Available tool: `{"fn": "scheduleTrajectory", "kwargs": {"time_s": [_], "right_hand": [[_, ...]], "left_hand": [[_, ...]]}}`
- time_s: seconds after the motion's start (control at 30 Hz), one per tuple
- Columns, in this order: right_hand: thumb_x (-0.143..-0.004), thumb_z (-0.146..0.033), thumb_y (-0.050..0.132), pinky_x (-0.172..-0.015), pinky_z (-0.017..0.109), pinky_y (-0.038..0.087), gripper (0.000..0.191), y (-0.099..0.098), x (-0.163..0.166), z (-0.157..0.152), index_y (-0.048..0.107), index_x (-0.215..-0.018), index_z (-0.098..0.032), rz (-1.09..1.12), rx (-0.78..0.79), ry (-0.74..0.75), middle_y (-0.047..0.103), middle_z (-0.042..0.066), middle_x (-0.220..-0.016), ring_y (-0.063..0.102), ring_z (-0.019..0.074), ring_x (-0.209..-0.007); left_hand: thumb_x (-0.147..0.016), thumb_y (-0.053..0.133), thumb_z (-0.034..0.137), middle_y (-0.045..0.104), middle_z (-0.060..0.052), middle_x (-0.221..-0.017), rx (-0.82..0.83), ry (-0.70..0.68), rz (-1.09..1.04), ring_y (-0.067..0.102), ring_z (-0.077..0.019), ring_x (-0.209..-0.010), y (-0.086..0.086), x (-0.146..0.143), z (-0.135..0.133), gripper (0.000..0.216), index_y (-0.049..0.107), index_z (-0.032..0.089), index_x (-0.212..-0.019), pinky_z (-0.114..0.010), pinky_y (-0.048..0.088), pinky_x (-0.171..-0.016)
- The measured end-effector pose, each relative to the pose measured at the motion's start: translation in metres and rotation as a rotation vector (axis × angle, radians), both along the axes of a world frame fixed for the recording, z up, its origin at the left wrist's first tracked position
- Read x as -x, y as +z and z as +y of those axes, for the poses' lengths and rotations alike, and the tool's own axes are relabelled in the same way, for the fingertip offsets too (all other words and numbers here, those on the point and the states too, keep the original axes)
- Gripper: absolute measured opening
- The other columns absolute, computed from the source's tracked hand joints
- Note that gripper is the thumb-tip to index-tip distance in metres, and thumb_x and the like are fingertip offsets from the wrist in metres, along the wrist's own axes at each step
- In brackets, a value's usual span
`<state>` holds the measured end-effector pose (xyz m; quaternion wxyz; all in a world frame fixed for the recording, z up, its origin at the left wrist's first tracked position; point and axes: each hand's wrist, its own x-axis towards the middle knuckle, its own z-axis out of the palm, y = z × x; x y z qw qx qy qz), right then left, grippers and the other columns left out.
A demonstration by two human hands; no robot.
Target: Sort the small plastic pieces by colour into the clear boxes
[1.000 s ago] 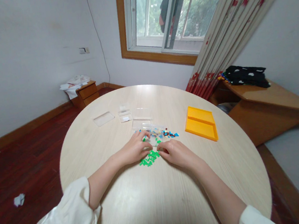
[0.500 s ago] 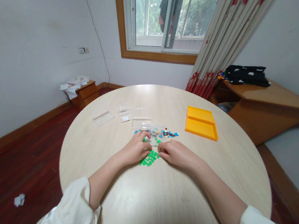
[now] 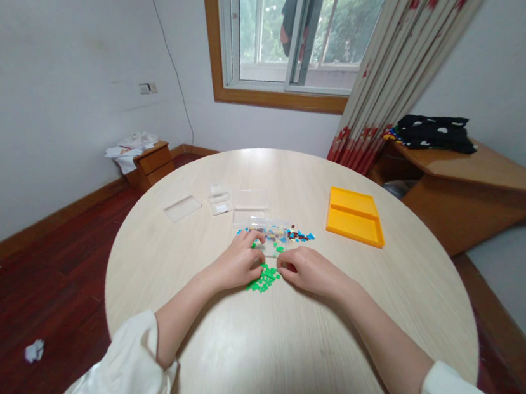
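Note:
My left hand [image 3: 239, 260] lies at the left side of a clear plastic box [image 3: 269, 247], fingers apart and bent over its edge. Its thumb reaches down to a heap of small green pieces [image 3: 262, 279] on the table. On the heap's right, my right hand [image 3: 303, 265] is closed, with thumb and fingertips together; whatever is between them is too small to make out. A few green pieces [image 3: 279, 248] show in the box. Small blue, brown and cream pieces [image 3: 300, 236] are scattered behind and beside it, partly seen through the clear plastic.
Behind the box stand an open clear case [image 3: 250, 208] and a smaller clear case [image 3: 220, 203]. A flat clear tray [image 3: 182, 208] lies at the left. An orange two-part tray [image 3: 354, 216] is at the right of the round table [image 3: 264, 363].
Both hands stay almost where they were. The left thumb and lower fingers have shifted very slightly left, while the right hand keeps its pinch beside the green heap.

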<state>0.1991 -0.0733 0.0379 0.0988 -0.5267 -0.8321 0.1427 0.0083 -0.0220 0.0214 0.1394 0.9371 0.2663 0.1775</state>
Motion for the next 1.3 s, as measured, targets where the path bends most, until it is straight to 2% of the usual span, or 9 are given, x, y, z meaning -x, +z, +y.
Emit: {"fn": "scheduleTrajectory", "kwargs": {"time_s": [0.3, 0.6, 0.73, 0.93, 1.0, 1.1, 1.2, 1.3], "right_hand": [[-0.082, -0.016, 0.052, -0.066, 0.023, 0.036, 0.017, -0.002, -0.002, 0.001, 0.069, -0.082, -0.016, 0.026, 0.011, -0.023, 0.067, 0.004, -0.072, 0.055, 0.0134, -0.068], [-0.083, -0.012, 0.050, -0.068, 0.023, 0.038, 0.019, -0.001, -0.002, 0.002, 0.069, -0.079, -0.016, 0.044, 0.039, 0.008, 0.068, 0.005, -0.076, 0.058, 0.0135, -0.071], [-0.084, -0.013, 0.050, -0.069, 0.024, 0.037, 0.018, -0.001, -0.002, 0.002, 0.068, -0.080, -0.016, 0.032, 0.036, 0.006, 0.068, 0.006, -0.077, 0.058, 0.0140, -0.073], [-0.086, -0.017, 0.051, -0.072, 0.025, 0.039, 0.017, -0.004, -0.005, 0.001, 0.068, -0.082, -0.017, 0.104, 0.017, 0.017, 0.068, 0.005, -0.079, 0.058, 0.0150, -0.077], [-0.086, -0.019, 0.051, -0.073, 0.025, 0.040, 0.016, -0.006, -0.007, 0.002, 0.067, -0.083, -0.018, 0.169, -0.025, 0.001, 0.068, 0.004, -0.081, 0.058, 0.0148, -0.077], [-0.086, -0.022, 0.050, -0.071, 0.026, 0.042, 0.016, -0.011, -0.010, 0.005, 0.066, -0.087, -0.018, 0.274, -0.154, -0.085, 0.068, 0.005, -0.082, 0.059, 0.0151, -0.076], [-0.087, -0.025, 0.050, -0.072, 0.029, 0.044, 0.019, -0.017, -0.012, 0.010, 0.067, -0.087, -0.019, 0.357, -0.320, -0.184, 0.069, 0.007, -0.084, 0.060, 0.0169, -0.076], [-0.088, -0.028, 0.048, -0.073, 0.031, 0.045, 0.022, -0.022, -0.014, 0.017, 0.069, -0.087, -0.019, 0.390, -0.419, -0.249, 0.070, 0.008, -0.084, 0.061, 0.0184, -0.077]], "left_hand": [[-0.075, 0.059, 0.015, 0.045, -0.009, -0.117, 0.015, 0.019, -0.052, 0.042, -0.0248, -0.108, 0.001, 0.003, 0.002, 0.008, 0.066, 0.016, -0.076, -0.041, 0.038, -0.096], [-0.077, 0.059, 0.017, 0.043, -0.008, -0.115, -0.078, 0.200, -0.346, 0.040, -0.0225, -0.107, -0.002, 0.008, 0.013, 0.010, 0.065, 0.019, -0.084, -0.043, 0.040, -0.094], [-0.079, 0.058, 0.018, 0.043, -0.007, -0.113, -0.124, 0.270, -0.351, 0.040, -0.0224, -0.106, -0.006, 0.006, 0.014, 0.011, 0.066, 0.019, -0.087, -0.044, 0.041, -0.093], [-0.081, 0.060, 0.022, 0.044, -0.008, -0.113, -0.115, 0.281, -0.329, 0.039, -0.0223, -0.105, -0.004, 0.005, 0.012, 0.014, 0.066, 0.019, -0.093, -0.043, 0.040, -0.092], [-0.082, 0.059, 0.022, 0.045, -0.008, -0.110, -0.094, 0.280, -0.334, 0.040, -0.0220, -0.103, -0.002, 0.005, 0.011, 0.009, 0.066, 0.018, -0.084, -0.043, 0.040, -0.092], [-0.082, 0.057, 0.023, 0.048, -0.007, -0.105, -0.063, 0.262, -0.325, 0.041, -0.0210, -0.099, 0.002, 0.006, 0.009, 0.014, 0.062, 0.017, -0.070, -0.041, 0.041, -0.090], [-0.082, 0.056, 0.022, 0.049, -0.006, -0.099, -0.063, 0.250, -0.313, 0.043, -0.0196, -0.095, 0.006, 0.006, 0.008, 0.020, 0.058, 0.016, -0.064, -0.038, 0.042, -0.088], [-0.082, 0.055, 0.020, 0.050, -0.006, -0.095, -0.067, 0.247, -0.312, 0.044, -0.0190, -0.092, 0.008, 0.006, 0.008, 0.021, 0.056, 0.016, -0.061, -0.037, 0.042, -0.086]]}}
